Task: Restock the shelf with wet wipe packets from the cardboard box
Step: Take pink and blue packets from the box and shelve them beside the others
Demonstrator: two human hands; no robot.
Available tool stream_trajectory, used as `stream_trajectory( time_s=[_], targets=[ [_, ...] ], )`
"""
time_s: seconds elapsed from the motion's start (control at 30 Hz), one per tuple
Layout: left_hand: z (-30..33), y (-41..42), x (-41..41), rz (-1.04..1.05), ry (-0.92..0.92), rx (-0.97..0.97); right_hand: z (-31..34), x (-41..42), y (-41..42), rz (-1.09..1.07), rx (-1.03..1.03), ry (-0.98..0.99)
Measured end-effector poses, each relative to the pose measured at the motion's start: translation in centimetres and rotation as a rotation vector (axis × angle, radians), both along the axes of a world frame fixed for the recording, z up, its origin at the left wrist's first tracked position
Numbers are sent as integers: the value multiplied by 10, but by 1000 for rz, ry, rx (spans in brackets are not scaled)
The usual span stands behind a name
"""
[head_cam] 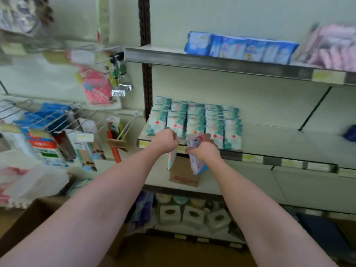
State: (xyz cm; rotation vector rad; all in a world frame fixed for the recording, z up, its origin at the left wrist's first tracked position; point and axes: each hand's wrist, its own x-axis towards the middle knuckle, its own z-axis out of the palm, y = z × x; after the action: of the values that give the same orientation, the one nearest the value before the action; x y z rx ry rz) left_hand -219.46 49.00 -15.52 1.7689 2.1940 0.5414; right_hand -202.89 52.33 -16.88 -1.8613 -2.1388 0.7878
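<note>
Both arms reach up to the middle shelf (289, 145). My left hand (165, 140) grips a wet wipe packet (172, 158) that hangs below the fist. My right hand (205, 150) grips another wet wipe packet (197, 162), pink and blue, held upright at the shelf's front edge. Behind the hands, several rows of teal and white wet wipe packets (194, 120) stand on the shelf's left part. A corner of the brown cardboard box (32, 220) shows at lower left. The picture is blurred.
A small cardboard carton (184, 175) sits on the shelf below. Blue packs (240, 48) and pink packs (331, 47) fill the top shelf. Wire racks with goods (48, 128) hang at left. White tissue boxes (192, 215) line the bottom shelf. The middle shelf's right part is bare.
</note>
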Motion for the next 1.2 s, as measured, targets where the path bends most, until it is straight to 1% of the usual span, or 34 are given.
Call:
stream_trajectory(
  time_s=[0.13,0.3,0.43,0.5,0.6,0.7,0.77,0.87,0.97,1.1,1.2],
  targets=[
    [8,19,27,86,-15,125,5,19,33,-20,-11,29],
    [15,29,31,129,-85,121,11,16,55,36,10,9],
    [15,40,17,133,-162,187,12,2,71,51,24,32],
    [16,50,10,130,-172,149,13,-5,79,63,40,50],
    [22,69,-1,145,-177,-5,16,-15,92,62,54,66],
    [24,87,-20,82,-194,-102,16,-24,104,80,72,55],
    [23,99,-32,34,-157,-109,18,-29,112,67,94,53],
    [19,111,-42,-18,-55,-53,18,-37,123,52,112,73],
    [10,124,-51,-59,-32,9,19,-47,130,28,120,112],
    [0,144,-60,-80,-44,-13,16,-57,139,-10,123,118],
    [-4,157,-60,-115,60,-40,12,-59,143,-41,138,102]
  ],
)
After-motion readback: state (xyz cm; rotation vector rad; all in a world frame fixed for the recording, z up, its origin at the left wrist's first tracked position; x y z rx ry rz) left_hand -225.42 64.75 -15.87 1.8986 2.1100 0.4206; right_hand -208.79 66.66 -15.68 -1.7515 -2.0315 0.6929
